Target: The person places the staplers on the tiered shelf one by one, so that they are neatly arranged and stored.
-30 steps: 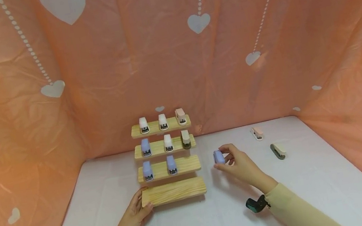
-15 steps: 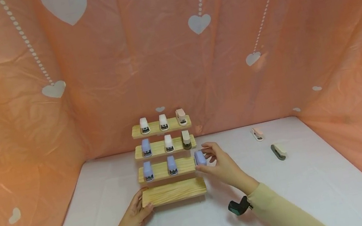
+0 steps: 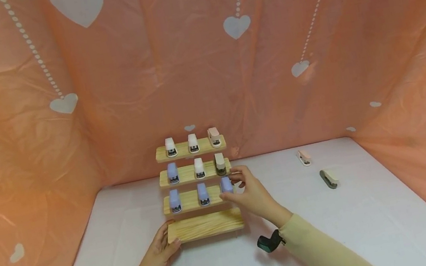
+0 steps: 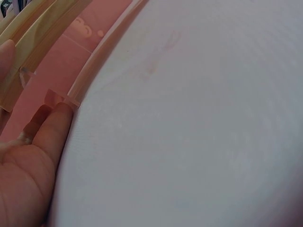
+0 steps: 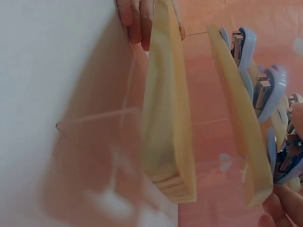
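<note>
A tiered wooden display rack (image 3: 205,226) with clear supports stands on the table. My left hand (image 3: 156,259) grips the left end of its lowest board, thumb on the front edge. Between the thumb and fingers of my right hand (image 3: 255,199) is a small lavender stapler (image 3: 226,185), at the right end of the second-lowest board. Two more lavender staplers share that board, the nearer one (image 3: 203,194) in its middle. In the right wrist view the held stapler (image 5: 289,158) is upright at the board's end, fingertips beside it.
White, lavender, pink and cream staplers occupy the two upper boards (image 3: 187,174). On the white table (image 3: 304,259) to the right lie a pink stapler (image 3: 304,157) and a cream-and-green one (image 3: 329,179). Orange cloth (image 3: 191,60) with hearts encloses the back and sides.
My right hand has carried the lavender stapler leftward from beside the rack onto the right end of the second-lowest board. The left hand keeps its grip on the bottom board.
</note>
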{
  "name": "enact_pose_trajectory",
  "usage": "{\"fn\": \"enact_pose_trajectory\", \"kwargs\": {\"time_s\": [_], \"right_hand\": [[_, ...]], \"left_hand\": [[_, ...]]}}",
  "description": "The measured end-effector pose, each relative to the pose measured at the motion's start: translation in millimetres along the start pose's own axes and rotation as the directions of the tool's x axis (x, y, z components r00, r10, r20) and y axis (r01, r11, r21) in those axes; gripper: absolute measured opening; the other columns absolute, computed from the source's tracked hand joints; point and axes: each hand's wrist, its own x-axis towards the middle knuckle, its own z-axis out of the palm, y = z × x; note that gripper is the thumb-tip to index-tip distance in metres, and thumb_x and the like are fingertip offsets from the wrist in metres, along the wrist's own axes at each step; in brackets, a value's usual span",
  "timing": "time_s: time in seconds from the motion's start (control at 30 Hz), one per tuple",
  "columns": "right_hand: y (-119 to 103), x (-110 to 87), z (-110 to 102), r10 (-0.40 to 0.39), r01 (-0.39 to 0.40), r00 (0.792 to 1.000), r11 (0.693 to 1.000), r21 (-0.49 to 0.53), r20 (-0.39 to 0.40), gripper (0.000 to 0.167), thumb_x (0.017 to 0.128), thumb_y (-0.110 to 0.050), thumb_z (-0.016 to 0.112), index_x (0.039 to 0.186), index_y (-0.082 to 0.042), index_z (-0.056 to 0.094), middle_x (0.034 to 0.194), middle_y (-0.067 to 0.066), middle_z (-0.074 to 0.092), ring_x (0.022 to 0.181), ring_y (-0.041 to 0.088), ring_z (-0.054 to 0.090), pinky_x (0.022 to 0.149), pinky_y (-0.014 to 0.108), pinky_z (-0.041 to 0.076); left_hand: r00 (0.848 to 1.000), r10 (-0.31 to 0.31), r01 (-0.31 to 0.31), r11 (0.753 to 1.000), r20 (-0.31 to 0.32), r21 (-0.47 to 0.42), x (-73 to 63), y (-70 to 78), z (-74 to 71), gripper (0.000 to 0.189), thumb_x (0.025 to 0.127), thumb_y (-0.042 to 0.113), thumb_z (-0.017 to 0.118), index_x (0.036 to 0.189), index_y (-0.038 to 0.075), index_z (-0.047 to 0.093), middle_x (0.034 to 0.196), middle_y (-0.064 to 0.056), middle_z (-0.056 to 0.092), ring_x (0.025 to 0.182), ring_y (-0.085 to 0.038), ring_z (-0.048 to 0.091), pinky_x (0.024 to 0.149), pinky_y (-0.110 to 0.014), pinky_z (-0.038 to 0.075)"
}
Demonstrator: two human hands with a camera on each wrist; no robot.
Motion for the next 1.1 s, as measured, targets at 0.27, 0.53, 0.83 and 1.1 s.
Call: {"fn": "enact_pose_trajectory", "kwargs": {"time_s": [0.27, 0.53, 0.83, 1.1], "right_hand": [[2.5, 2.5, 1.5, 0.006, -0.006, 1.0, 1.0, -0.026, -0.004, 0.083, 0.078, -0.035, 0.082, 0.141, -0.01, 0.033, 0.121, 0.004, 0.063, 0.107, 0.018, 0.056, 0.088, 0.04, 0.045], [2.7, 2.4, 1.8, 0.048, -0.047, 0.999, 0.998, -0.03, 0.007, 0.092, 0.077, -0.037, 0.082, 0.147, -0.013, 0.028, 0.122, 0.001, 0.063, 0.11, 0.019, 0.055, 0.092, 0.046, 0.044], [7.5, -1.1, -4.9, 0.033, -0.033, 0.999, 0.999, -0.043, 0.008, 0.089, 0.076, -0.041, 0.082, 0.145, -0.013, 0.034, 0.125, 0.001, 0.061, 0.109, 0.025, 0.055, 0.092, 0.048, 0.045], [22.0, -8.8, -29.6, 0.024, -0.029, 0.999, 0.995, -0.094, -0.049, 0.079, 0.078, -0.038, 0.081, 0.141, -0.012, 0.04, 0.123, 0.001, 0.063, 0.106, 0.028, 0.057, 0.09, 0.049, 0.046]], "left_hand": [[1.0, 0.001, -0.001, 1.0, -0.001, 0.013, -1.4, 3.4, 2.1, 0.074, 0.095, 0.016, 0.062, 0.153, 0.014, 0.016, 0.16, -0.02, 0.004, 0.145, -0.036, 0.006, 0.114, -0.051, 0.021], [1.0, -0.019, 0.02, 1.0, -0.024, 0.01, -0.5, 3.2, 2.8, 0.077, 0.093, 0.018, 0.065, 0.153, 0.017, 0.018, 0.16, -0.017, 0.004, 0.146, -0.034, 0.006, 0.114, -0.05, 0.022], [0.999, -0.019, 0.02, 1.0, -0.03, 0.014, -0.3, 2.1, 3.0, 0.078, 0.092, 0.019, 0.066, 0.153, 0.015, 0.017, 0.16, -0.019, 0.005, 0.145, -0.036, 0.008, 0.114, -0.05, 0.022], [1.0, -0.014, 0.015, 1.0, -0.022, 0.027, -0.4, 2.3, 2.5, 0.076, 0.093, 0.018, 0.065, 0.152, 0.015, 0.017, 0.159, -0.02, 0.006, 0.145, -0.036, 0.009, 0.114, -0.051, 0.022]]}}
